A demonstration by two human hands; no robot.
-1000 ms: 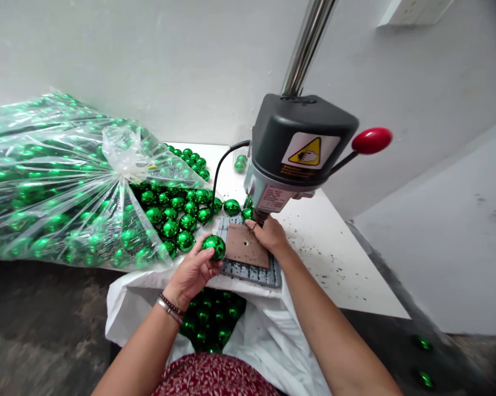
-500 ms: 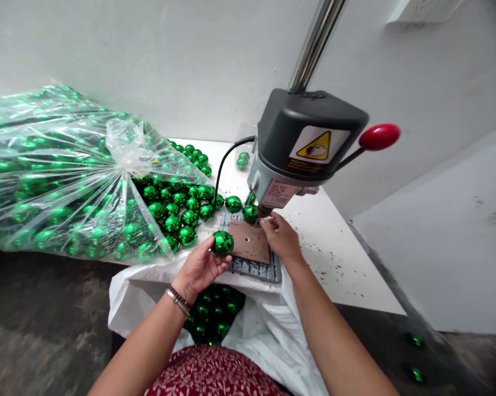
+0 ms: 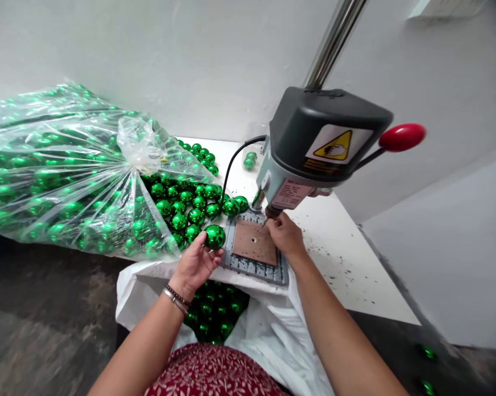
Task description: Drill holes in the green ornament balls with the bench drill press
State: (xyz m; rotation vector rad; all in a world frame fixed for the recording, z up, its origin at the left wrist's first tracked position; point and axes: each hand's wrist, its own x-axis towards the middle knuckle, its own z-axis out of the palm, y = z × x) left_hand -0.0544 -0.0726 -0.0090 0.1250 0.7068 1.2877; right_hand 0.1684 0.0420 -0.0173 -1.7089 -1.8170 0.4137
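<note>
A shiny green ball ornament (image 3: 215, 237) is held in the fingers of my left hand (image 3: 196, 261), left of the drill press base. Dark holes or reflections show on its surface. My right hand (image 3: 287, 236) is closed at the drill bit (image 3: 265, 224), just below the chuck (image 3: 274, 212), with thumb and fingers pinched together there. Below it, a brown board (image 3: 248, 252) with a small hole lies on the grey slotted base (image 3: 254, 270). Two green balls (image 3: 231, 207) rest against each other beside the base's back left corner.
The drill press head (image 3: 326, 137) has a red-knobbed lever (image 3: 402, 137) on its right. A tied clear bag (image 3: 66, 181) of green balls fills the left, with loose balls (image 3: 178, 221) beside it. More balls lie in a white sack (image 3: 268, 313) at my lap. Dark shavings dot the white table (image 3: 367, 269).
The ball that sat by the drill bit now lies further left, against another ball. My left hand has drawn its ball slightly away from the board. My right hand stays at the bit.
</note>
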